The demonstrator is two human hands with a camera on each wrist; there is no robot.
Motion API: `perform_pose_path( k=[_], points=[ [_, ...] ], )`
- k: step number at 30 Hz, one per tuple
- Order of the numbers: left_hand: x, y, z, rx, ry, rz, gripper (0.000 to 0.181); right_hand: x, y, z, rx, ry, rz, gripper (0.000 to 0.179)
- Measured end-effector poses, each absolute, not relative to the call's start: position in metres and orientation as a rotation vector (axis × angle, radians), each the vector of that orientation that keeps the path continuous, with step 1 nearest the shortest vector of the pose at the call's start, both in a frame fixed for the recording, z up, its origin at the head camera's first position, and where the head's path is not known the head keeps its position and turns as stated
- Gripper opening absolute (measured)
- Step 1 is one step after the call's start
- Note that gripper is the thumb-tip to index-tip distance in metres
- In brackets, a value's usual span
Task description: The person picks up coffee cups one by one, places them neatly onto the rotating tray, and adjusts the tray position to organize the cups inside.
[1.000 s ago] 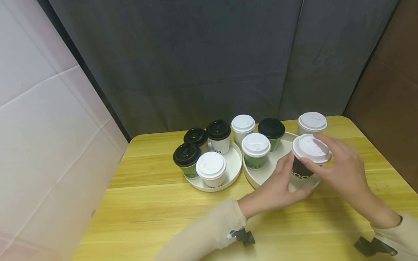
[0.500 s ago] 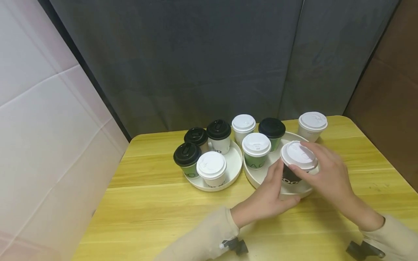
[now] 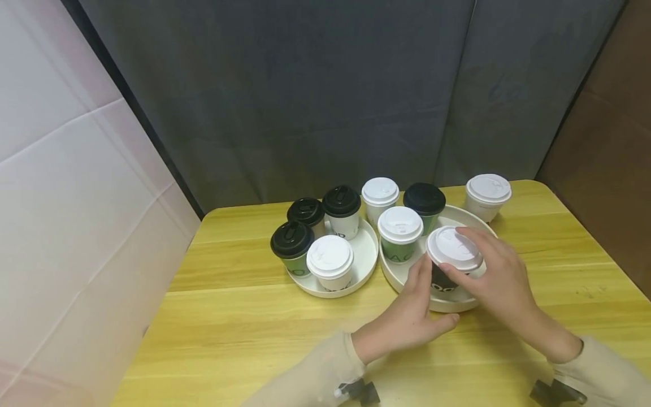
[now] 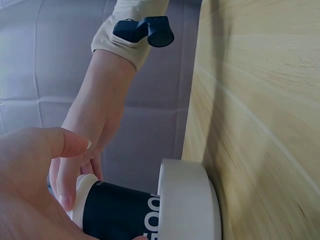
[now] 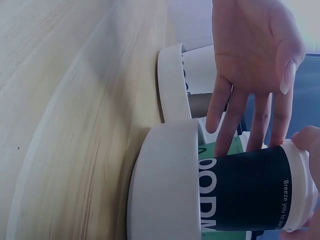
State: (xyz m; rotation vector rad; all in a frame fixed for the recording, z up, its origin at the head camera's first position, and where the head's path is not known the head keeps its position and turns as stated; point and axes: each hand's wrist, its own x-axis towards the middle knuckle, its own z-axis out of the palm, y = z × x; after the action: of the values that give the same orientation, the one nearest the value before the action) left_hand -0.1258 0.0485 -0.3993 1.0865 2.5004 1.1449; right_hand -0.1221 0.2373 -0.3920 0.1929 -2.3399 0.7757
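A black paper coffee cup [image 5: 245, 190] with white lettering and a white lid [image 3: 454, 247] stands upright inside the front rim of the right round tray [image 3: 452, 306]. My right hand [image 3: 500, 277] grips it at the lid, thumb at the near side and fingers over the far edge. On the cup's left side, my left hand [image 3: 399, 325] has its fingers stretched out, with fingertips right at the cup wall. The lower part of the cup is hidden behind the tray rim. In the same tray are a green cup with a white lid [image 3: 400, 225] and one with a black lid [image 3: 424, 199].
The left round tray [image 3: 364, 265] carries several lidded cups, among them a white-lidded cup [image 3: 330, 261] in front. Another white-lidded cup [image 3: 380, 192] stands at the back between the trays. A white cup [image 3: 487, 196] stands on the table [image 3: 244, 339] behind the right tray.
The black cup has moved left, toward me and down into the front of the right tray, with my right hand gripping it. My left hand has moved along beside it.
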Motion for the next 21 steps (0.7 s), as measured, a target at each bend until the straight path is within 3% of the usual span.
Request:
perform_pose_path(
  k=[21],
  points=[
    [-0.122, 0.034, -0.407, 1.021, 2.482, 1.198, 0.112, -0.124, 0.223, -0.399, 0.223, -2.365, 0.793, 0.069]
  ],
)
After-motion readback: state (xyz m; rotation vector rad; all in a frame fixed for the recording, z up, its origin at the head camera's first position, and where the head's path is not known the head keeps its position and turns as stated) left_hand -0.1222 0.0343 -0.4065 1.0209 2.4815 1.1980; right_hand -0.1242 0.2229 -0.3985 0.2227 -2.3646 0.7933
